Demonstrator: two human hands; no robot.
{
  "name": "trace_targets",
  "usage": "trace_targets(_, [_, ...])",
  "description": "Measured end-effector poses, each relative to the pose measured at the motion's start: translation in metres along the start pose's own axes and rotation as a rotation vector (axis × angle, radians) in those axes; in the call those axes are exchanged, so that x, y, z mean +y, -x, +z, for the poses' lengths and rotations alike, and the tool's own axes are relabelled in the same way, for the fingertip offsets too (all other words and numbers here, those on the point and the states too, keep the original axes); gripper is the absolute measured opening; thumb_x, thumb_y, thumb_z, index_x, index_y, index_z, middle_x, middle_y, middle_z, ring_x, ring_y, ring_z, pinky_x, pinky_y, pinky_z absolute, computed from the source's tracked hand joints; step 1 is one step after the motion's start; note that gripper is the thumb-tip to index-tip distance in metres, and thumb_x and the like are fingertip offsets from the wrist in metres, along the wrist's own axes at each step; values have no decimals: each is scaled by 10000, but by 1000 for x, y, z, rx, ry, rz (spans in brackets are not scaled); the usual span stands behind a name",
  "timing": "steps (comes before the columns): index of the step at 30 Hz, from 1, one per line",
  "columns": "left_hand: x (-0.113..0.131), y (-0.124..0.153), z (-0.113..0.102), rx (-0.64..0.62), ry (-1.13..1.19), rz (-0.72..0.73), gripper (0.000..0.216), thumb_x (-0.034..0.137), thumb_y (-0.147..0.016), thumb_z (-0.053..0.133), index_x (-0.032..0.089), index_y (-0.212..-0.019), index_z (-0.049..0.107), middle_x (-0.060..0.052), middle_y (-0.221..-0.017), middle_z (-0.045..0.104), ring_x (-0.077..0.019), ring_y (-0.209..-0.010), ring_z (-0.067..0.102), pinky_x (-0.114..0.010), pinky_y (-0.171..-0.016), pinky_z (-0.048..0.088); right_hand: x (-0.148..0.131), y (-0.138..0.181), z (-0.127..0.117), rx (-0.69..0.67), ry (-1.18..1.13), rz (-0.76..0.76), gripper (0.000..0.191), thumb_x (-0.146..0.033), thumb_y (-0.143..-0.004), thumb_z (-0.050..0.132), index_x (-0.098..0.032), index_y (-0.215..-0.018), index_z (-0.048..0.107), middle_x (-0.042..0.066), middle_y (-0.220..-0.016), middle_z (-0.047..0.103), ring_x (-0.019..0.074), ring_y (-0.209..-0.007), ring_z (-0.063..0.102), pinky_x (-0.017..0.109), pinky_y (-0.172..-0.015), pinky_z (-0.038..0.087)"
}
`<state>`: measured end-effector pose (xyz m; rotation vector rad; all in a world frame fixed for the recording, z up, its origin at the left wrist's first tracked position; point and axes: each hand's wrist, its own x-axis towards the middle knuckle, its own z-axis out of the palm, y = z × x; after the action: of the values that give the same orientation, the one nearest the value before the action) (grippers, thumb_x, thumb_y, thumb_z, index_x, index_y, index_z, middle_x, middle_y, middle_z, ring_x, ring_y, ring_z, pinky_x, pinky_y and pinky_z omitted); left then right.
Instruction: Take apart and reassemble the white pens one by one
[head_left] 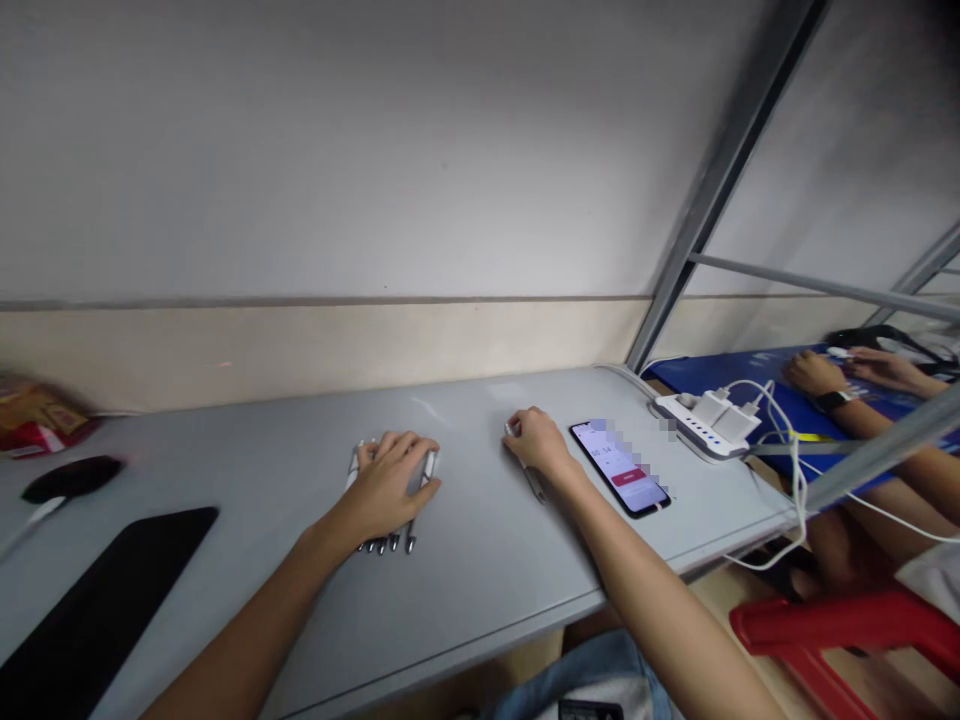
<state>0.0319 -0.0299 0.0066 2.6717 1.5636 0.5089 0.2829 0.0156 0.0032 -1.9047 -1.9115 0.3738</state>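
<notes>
My left hand lies flat, fingers spread, on top of a row of several silver pens on the grey table; their tips stick out below my palm. My right hand is curled around one silver pen, whose lower end shows under the wrist. Just right of that hand lies a smartphone with a lit screen, flat on the table.
A white power strip with chargers and cables sits at the table's right end. A black pad and a black mouse lie at the left, a snack packet behind. Another person's arms rest on a blue table; a red stool stands below.
</notes>
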Motion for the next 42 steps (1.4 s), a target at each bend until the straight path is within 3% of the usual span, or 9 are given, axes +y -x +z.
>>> trace_targets(4, [0,0,0,-11,10,-20,257,384,-850,519,272,-1074,576,-37,-964,638,-267,-1007,511,-412,-826,291,0,0,-4,-15,-10,-6,299,-212,-765,597,-148,-1043,686,147,-1071,652,220,-902,617,284,-730,411])
trace_targets(12, [4,0,-1,-57,38,-17,172,366,-839,521,262,-950,600,0,-731,613,-235,-902,532,-407,-813,269,0,1,-7,-79,-31,34,201,-142,-715,638,-155,-897,722,124,-885,698,192,-720,623,266,-608,384])
trace_targets(16, [4,0,0,-34,41,-21,155,346,-815,542,273,-931,615,5,-731,623,-233,-892,545,-406,-817,264,1,2,-9,-70,-27,46,262,-185,-709,670,-153,-965,712,135,-952,675,209,-761,625,280,-640,403])
trace_targets(21, [5,-1,5,-3,9,-30,169,262,-793,526,265,-943,603,-5,-758,640,-242,-904,553,-403,-809,274,-3,7,-12,139,-65,-47,490,-351,-797,629,-174,-1252,586,138,-1205,544,217,-917,602,311,-805,426])
trace_targets(26, [7,-3,6,32,36,-101,128,240,-789,498,242,-890,577,-5,-763,647,-237,-872,564,-399,-811,294,-6,8,-12,67,-39,-59,405,-299,-809,602,-178,-1195,623,135,-1165,558,239,-994,580,311,-820,416])
trace_targets(31, [12,-5,-3,80,143,-153,124,257,-815,494,234,-891,590,8,-820,684,-216,-878,589,-387,-831,329,0,6,-9,-56,-2,-10,335,-134,-777,576,-176,-1096,669,132,-1049,648,219,-869,608,292,-721,401])
trace_targets(36, [9,-8,-8,146,242,-171,144,301,-845,488,230,-901,600,5,-837,680,-194,-849,612,-369,-834,392,-1,7,-10,-35,18,14,337,-109,-762,572,-175,-1076,675,134,-1025,659,228,-861,607,303,-720,402])
trace_targets(39, [7,-8,-7,155,328,-138,170,310,-861,484,237,-947,611,-3,-856,673,-181,-826,623,-335,-783,443,-7,9,-13,96,-26,-98,329,-166,-789,595,-174,-1112,657,141,-1066,631,256,-983,568,337,-818,407])
trace_targets(42, [9,-8,-8,142,370,-85,206,324,-899,456,236,-990,619,-12,-889,678,-174,-832,627,-317,-775,463,-15,13,-12,132,-235,-409,345,-252,-823,632,-223,-1167,625,100,-1133,610,228,-1063,531,335,-895,397])
